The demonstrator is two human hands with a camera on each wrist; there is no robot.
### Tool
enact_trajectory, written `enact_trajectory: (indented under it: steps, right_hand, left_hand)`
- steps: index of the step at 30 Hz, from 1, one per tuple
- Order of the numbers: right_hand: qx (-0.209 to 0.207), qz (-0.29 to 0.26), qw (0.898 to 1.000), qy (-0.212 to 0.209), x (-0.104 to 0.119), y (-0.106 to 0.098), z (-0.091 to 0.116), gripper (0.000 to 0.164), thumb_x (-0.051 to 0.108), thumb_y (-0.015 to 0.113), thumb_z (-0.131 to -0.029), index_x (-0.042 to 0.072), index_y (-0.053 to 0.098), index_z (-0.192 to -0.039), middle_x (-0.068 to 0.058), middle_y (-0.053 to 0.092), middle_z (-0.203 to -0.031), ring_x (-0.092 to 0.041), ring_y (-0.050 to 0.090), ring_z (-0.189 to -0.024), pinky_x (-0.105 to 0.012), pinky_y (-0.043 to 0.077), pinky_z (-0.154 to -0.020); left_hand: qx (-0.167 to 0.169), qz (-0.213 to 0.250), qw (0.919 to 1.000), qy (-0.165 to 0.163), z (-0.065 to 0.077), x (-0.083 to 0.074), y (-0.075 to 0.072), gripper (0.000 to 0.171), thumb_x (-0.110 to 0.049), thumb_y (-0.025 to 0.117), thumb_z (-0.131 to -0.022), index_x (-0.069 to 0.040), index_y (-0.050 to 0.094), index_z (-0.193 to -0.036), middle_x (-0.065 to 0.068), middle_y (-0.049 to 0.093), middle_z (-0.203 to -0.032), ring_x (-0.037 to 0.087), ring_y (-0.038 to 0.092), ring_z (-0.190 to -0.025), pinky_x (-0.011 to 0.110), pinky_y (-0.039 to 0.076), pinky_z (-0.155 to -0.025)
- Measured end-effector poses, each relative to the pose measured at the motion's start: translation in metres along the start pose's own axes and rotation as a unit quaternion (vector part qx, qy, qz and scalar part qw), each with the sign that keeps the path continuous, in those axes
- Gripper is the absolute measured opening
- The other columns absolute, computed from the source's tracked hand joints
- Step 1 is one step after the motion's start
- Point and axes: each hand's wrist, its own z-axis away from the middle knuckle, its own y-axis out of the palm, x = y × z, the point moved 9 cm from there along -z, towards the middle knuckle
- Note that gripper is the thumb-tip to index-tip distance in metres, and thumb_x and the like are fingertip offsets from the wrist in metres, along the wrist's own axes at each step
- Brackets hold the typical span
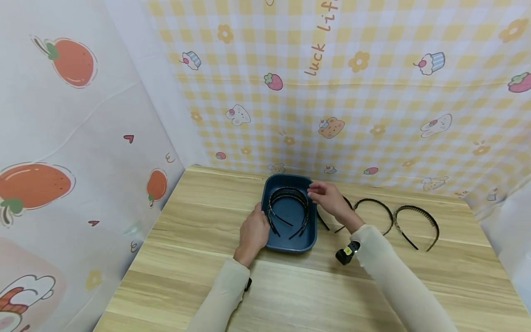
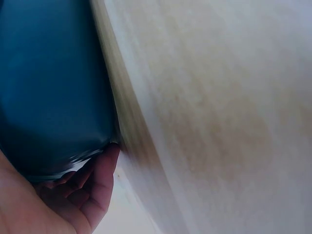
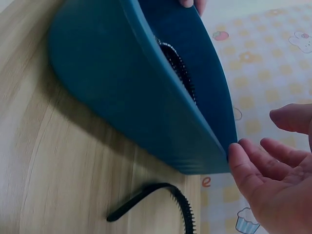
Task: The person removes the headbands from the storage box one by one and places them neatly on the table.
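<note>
A: Limits, largest first?
B: Back: a yellow-and-white checked cloth sheet (image 1: 386,92) along the far edge of the pale wood-grained worktop (image 1: 207,207). Left: a white cloth sheet with orange fruit prints (image 1: 108,120), meeting the left edge.

A: Room for moving?
B: Wood grain shows from the left edge to the smooth, rounded-rectangular dark-blue basin (image 1: 290,250), which sits near the far edge, and in front of it. On the right, the forearm in a cream sleeve (image 1: 402,276) slants across, a black wrist device (image 1: 347,252) at its cuff.

A: Hairbands?
B: Several thin, black, toothed hairbands (image 1: 288,193) overlap inside the basin; exact count uncertain. Three lie to its right: a black curved band (image 1: 323,222) just beside the basin, partly hidden by the right hand (image 1: 332,199); a black arched band (image 1: 392,218), partly behind the forearm; a black, comb-toothed band (image 1: 433,222), farthest right.

A: Hands?
B: Left hand (image 1: 254,230) grips the basin's left side, thumb over the rim, fingers outside. Right hand at the far right corner: thumb apart from the fingers, nothing seen held. Fingertips at the rim; contact, cannot tell.
</note>
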Motion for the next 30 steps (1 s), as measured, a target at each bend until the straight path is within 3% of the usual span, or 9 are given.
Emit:
enact_trajectory:
  steps: [9, 25, 30]
  right_hand:
    - [0.02, -0.001, 0.999, 0.025, 0.0, 0.013, -0.005, 0.053, 0.018, 0.05, -0.093, -0.001, 0.029, -0.137, -0.021, 0.04, -0.134, -0.031, 0.041, -0.121, -0.044, 0.035, -0.097]
    - [0.003, 0.054, 0.994, 0.098, 0.0, 0.033, -0.019, 0.06, 0.025, 0.053, -0.09, 0.002, 0.028, -0.139, -0.017, 0.026, -0.144, -0.03, 0.025, -0.131, -0.044, 0.028, -0.102]
    - [-0.003, 0.06, 0.992, 0.115, -0.004, 0.037, -0.022, 0.061, 0.025, 0.054, -0.09, 0.002, 0.027, -0.139, -0.017, 0.026, -0.143, -0.032, 0.029, -0.128, -0.046, 0.03, -0.1]
  left_hand:
    - [0.0, -0.004, 1.0, 0.0, 0.001, 0.001, 0.002, 0.036, -0.018, 0.034, -0.097, -0.007, 0.043, -0.13, 0.008, 0.062, -0.09, 0.019, 0.055, -0.058, 0.03, 0.036, -0.043]
    - [-0.003, -0.01, 0.9999, -0.006, 0.0, 0.001, 0.0, 0.033, -0.018, 0.035, -0.097, -0.007, 0.045, -0.126, 0.008, 0.061, -0.085, 0.019, 0.053, -0.055, 0.03, 0.035, -0.041]
    - [-0.005, -0.008, 1.0, -0.003, 0.0, 0.0, 0.0, 0.033, -0.018, 0.035, -0.097, -0.007, 0.046, -0.125, 0.007, 0.061, -0.084, 0.018, 0.053, -0.055, 0.03, 0.035, -0.042]
